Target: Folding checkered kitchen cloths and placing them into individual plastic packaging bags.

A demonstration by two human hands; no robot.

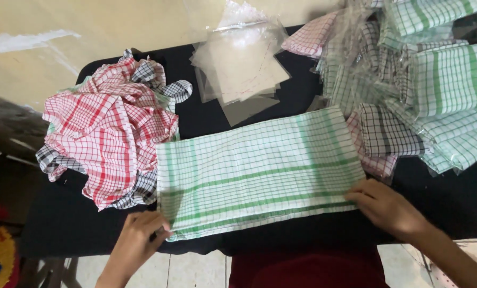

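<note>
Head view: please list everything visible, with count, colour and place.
folded cloth: one, green and white check, centre of table
loose cloths: a heap, red and black checks, left
clear bags: a stack, transparent, top centre
bagged cloths: many, green, black and red checks, right
table: one, black
floor: pale tiles, below the table's near edge
left hand: grips the cloth's near left corner
right hand: on the cloth's near right corner
</note>
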